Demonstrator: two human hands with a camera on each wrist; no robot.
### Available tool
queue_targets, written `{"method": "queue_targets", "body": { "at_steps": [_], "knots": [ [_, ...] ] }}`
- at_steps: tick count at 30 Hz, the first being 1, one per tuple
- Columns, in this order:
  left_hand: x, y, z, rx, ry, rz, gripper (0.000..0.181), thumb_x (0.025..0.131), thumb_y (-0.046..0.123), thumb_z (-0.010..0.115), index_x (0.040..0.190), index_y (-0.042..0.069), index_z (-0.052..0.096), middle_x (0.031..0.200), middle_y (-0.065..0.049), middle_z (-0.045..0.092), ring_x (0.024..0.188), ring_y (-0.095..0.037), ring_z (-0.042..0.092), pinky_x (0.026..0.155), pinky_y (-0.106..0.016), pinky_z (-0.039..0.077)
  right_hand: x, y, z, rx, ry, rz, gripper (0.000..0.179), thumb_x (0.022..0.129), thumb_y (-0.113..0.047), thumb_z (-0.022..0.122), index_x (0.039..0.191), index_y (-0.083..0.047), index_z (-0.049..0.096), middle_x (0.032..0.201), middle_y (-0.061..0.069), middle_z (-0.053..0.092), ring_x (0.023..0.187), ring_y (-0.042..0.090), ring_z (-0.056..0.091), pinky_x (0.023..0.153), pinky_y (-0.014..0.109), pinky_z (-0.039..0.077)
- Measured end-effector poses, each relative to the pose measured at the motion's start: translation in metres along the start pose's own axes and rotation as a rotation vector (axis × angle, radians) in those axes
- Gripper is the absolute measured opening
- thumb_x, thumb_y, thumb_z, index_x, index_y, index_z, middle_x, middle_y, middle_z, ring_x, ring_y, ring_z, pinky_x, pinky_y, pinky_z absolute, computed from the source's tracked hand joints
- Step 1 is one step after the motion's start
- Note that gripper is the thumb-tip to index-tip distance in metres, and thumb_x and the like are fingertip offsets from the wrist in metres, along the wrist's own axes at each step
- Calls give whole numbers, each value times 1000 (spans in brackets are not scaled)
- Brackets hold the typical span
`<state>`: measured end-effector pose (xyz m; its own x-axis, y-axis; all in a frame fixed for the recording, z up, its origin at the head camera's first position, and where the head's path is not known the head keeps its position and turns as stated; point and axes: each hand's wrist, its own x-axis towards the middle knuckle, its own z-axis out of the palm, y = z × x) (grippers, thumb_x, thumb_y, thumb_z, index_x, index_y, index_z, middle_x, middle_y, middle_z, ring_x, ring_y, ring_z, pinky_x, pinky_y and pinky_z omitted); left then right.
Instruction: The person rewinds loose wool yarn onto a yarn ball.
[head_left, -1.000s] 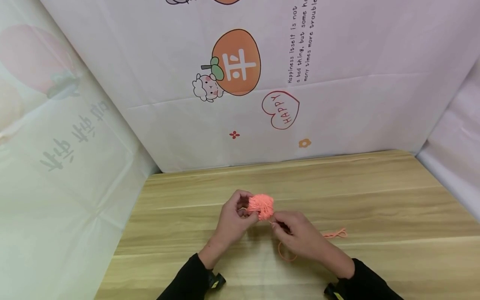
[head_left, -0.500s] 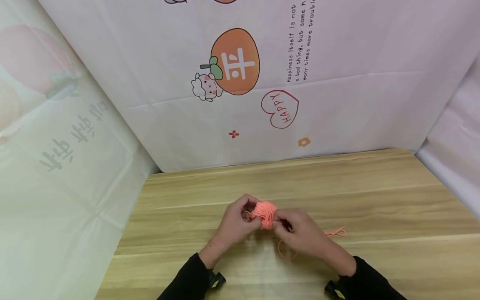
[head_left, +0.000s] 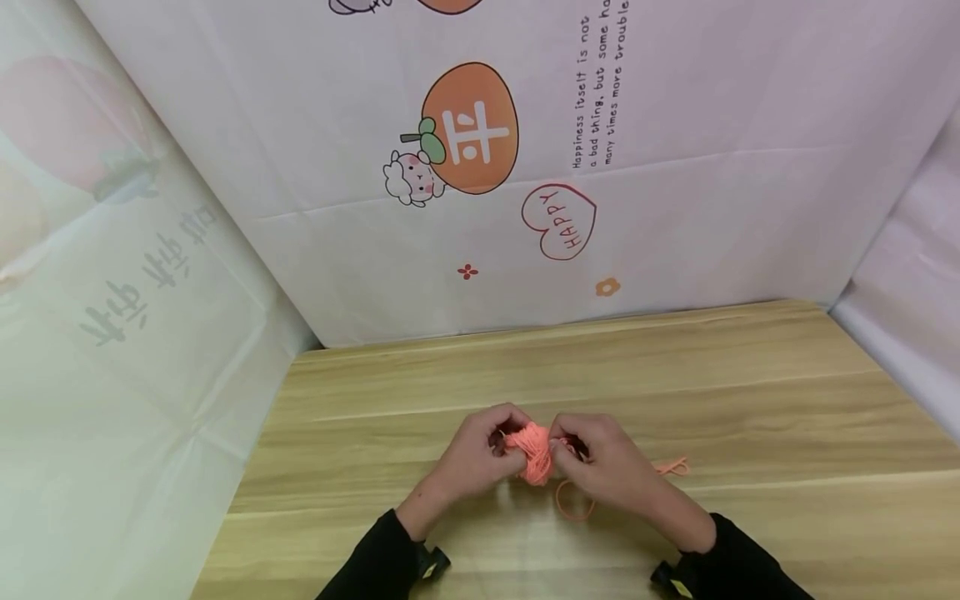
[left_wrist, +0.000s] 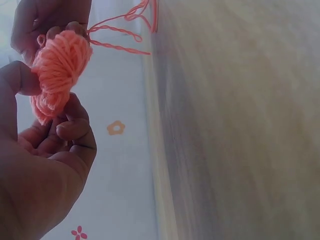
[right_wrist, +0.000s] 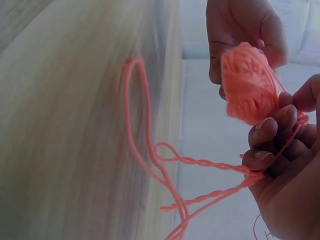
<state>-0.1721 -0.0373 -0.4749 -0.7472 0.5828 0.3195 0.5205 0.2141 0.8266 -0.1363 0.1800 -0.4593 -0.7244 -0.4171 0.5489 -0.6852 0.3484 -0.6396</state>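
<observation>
A small coral ball of yarn (head_left: 535, 457) is held above the table between both hands. The left hand (head_left: 478, 450) grips its left side, thumb in front and fingers behind. Against its right side, the right hand (head_left: 603, 458) pinches yarn between thumb and forefinger. In the right wrist view, a strand runs from the ball (right_wrist: 247, 82) into the curled fingers of the right hand (right_wrist: 290, 165). Twisted yarn ends (right_wrist: 210, 164) and a long loop (right_wrist: 137, 115) hang below that hand. Part of the yarn inside the right hand is hidden.
The wood-grain table (head_left: 390, 383) lies beneath the hands. A white printed cloth (head_left: 337, 275) stands upright behind it, with more cloth at the left and right sides. Each wrist carries a small black device (head_left: 433, 563).
The yarn ball has come down and slightly right, turning in the left hand. The left hand has shifted down and right with it; the right hand stays close to its place.
</observation>
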Motion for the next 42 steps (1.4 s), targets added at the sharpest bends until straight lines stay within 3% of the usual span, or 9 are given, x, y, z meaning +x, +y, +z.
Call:
{"method": "queue_targets", "body": {
  "at_steps": [8, 13, 19, 23, 27, 33, 42],
  "knots": [
    [-2, 3, -1, -31, -101, 22, 37, 74, 0, 59, 104, 22, 65, 89, 7, 62, 66, -7, 48, 54, -18, 40, 0, 0, -2, -19, 29, 8, 34, 87, 4, 59, 80, -28, 54, 63, -17, 43, 51, 0, 37, 43, 15, 31],
    [-3, 3, 0, -130, -179, 52, 37, 74, -2, 57, 105, 18, 65, 91, 4, 62, 72, -7, 51, 56, -18, 42, 0, 1, -1, -7, 46, 19, 35, 85, 7, 57, 80, -28, 54, 64, -17, 45, 50, 2, 38, 41, 18, 33],
    [-4, 4, 1, -238, -212, 79, 36, 76, -4, 55, 107, 13, 64, 98, 1, 63, 83, -12, 57, 65, -24, 53, -2, 2, -1, 18, 46, 31, 35, 87, 6, 57, 81, -28, 55, 64, -16, 47, 50, 2, 40, 40, 20, 35],
    [-4, 6, 1, -333, -239, 79, 34, 78, -6, 55, 107, 10, 62, 101, -4, 61, 90, -15, 58, 69, -33, 57, -3, 2, -1, 53, 19, 89, 31, 91, 3, 56, 81, -26, 56, 64, -13, 48, 50, 2, 39, 41, 20, 35],
    [-3, 9, 0, -425, -265, 99, 33, 80, -10, 54, 108, 6, 61, 102, -9, 60, 91, -17, 57, 66, -32, 57, -4, 3, -1, 62, -19, 143, 26, 94, -1, 54, 82, -24, 57, 64, -9, 49, 50, 5, 41, 43, 20, 36],
    [-4, 12, -2, -553, -264, 145, 30, 83, -12, 54, 112, -4, 57, 104, -19, 55, 96, -21, 57, 66, -35, 58, -4, 4, -2, 32, -36, 163, 25, 98, -7, 53, 83, -25, 58, 63, -9, 49, 48, 5, 41, 43, 20, 36],
    [-3, 13, -3, -624, -216, 180, 31, 84, -11, 59, 114, -8, 51, 109, -22, 53, 102, -24, 57, 76, -46, 56, -3, 4, -1, 51, -66, 166, 22, 102, -17, 50, 83, -26, 57, 65, -9, 49, 51, 6, 42, 45, 19, 36]
  ]
}}
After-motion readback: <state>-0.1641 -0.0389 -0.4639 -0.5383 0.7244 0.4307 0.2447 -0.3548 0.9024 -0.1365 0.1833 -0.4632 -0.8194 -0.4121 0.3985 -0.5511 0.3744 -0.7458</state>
